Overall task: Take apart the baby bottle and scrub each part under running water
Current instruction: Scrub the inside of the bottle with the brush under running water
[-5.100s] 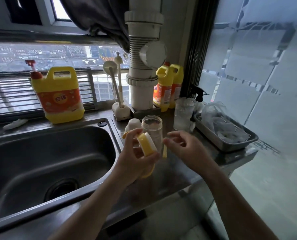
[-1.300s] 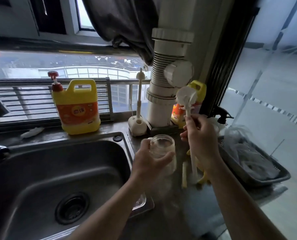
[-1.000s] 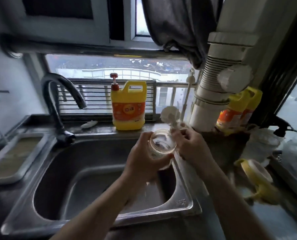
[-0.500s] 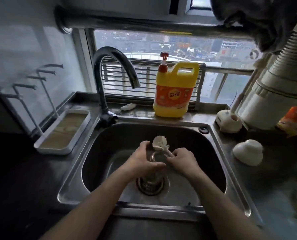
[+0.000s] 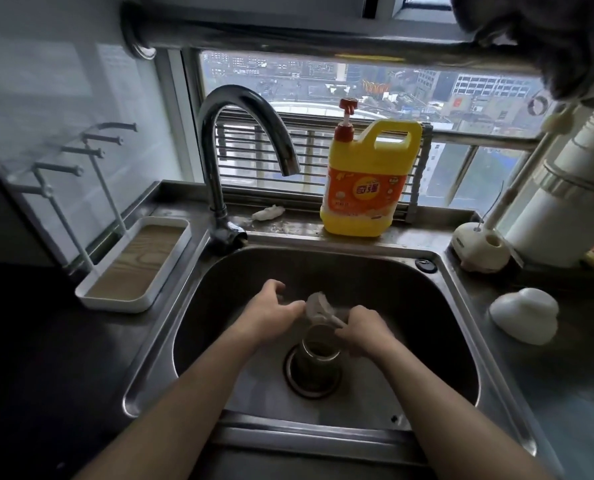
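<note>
The right hand (image 5: 364, 329) holds a white brush (image 5: 318, 304) above the clear bottle (image 5: 318, 341) in the sink (image 5: 409, 299). The left hand (image 5: 269, 311) is close beside.

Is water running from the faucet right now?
No: no stream leaves the faucet spout above the sink where the right hand holds the brush.
</note>
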